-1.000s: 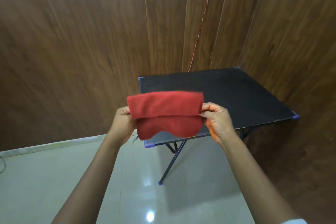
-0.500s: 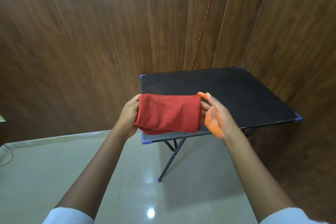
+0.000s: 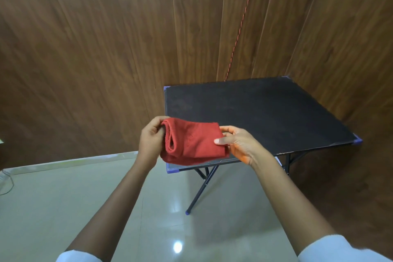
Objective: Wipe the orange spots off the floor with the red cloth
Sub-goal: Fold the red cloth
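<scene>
Gripping the folded red cloth (image 3: 192, 142) at opposite ends, left hand (image 3: 151, 140) and right hand (image 3: 238, 142) hold it above the bench (image 3: 265, 112) edge. Orange staining marks the right palm.

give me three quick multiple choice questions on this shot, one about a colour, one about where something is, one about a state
1. What colour is the top of the table?
A. white
B. yellow
C. black

2. Where is the red cloth?
A. draped over a chair
B. held between the left hand and the right hand
C. lying flat on the table

3. What state is the red cloth in?
A. folded into layers
B. spread as one flat sheet
C. balled up in one fist

Answers: 1 C, the whole top is plainly black; 2 B, both hands grip its ends in the air; 3 A, stacked layers show at its left end.
</scene>
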`<state>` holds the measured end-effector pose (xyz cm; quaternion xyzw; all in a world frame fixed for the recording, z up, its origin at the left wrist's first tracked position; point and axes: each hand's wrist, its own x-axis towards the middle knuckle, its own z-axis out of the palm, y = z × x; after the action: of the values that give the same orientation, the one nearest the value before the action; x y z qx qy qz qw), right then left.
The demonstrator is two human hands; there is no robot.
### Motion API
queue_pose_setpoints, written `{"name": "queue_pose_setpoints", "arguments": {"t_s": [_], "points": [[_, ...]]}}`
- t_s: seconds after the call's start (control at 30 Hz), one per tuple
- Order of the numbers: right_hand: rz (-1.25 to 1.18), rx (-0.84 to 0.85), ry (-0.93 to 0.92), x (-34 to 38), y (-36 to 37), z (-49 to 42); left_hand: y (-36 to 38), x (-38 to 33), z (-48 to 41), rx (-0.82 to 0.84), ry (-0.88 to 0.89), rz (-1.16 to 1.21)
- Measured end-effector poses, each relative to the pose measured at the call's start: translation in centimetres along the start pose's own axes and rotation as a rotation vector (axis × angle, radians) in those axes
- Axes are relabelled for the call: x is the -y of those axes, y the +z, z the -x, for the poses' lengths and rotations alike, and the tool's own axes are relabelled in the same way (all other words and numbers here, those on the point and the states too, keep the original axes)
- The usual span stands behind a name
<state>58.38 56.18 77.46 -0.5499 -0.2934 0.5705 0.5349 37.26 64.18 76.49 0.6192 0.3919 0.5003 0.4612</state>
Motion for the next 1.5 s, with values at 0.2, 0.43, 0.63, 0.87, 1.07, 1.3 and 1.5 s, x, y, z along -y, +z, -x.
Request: {"name": "queue_pose_setpoints", "arguments": {"t_s": [0.2,0.43,0.63,0.87,1.07,1.3,1.5], "points": [[-0.066,0.029,-0.116,1.8,0.8,-3.6,-4.3,1.0,-5.1,0.206,-0.066,0.174],[-0.032,-0.074,-0.112,3.0,3.4,-7.4,-6.2,2.6,-10.4,0.257,-0.294,0.432],[0.056,-0.033,-0.22,5.5,4.9,-8.6,-7.8,1.8,-13.6,0.656,-0.543,0.176],[-0.325,-0.04,-0.13,6.6,6.4,-11.0,-3.7,1.5,-13.4,0.735,-0.585,0.446],[-0.421,-0.026,0.049,0.1,7.2,-11.1,-2.3,2.8,-13.6,0.547,-0.569,0.329],[0.006,-0.183,-0.182,0.9,6.0,-12.1,-1.8,5.1,-12.3,0.294,-0.438,0.184],[0.314,-0.183,-0.345,1.8,4.6,-11.7,-0.8,5.5,-11.7,0.055,-0.015,-0.141]]}}
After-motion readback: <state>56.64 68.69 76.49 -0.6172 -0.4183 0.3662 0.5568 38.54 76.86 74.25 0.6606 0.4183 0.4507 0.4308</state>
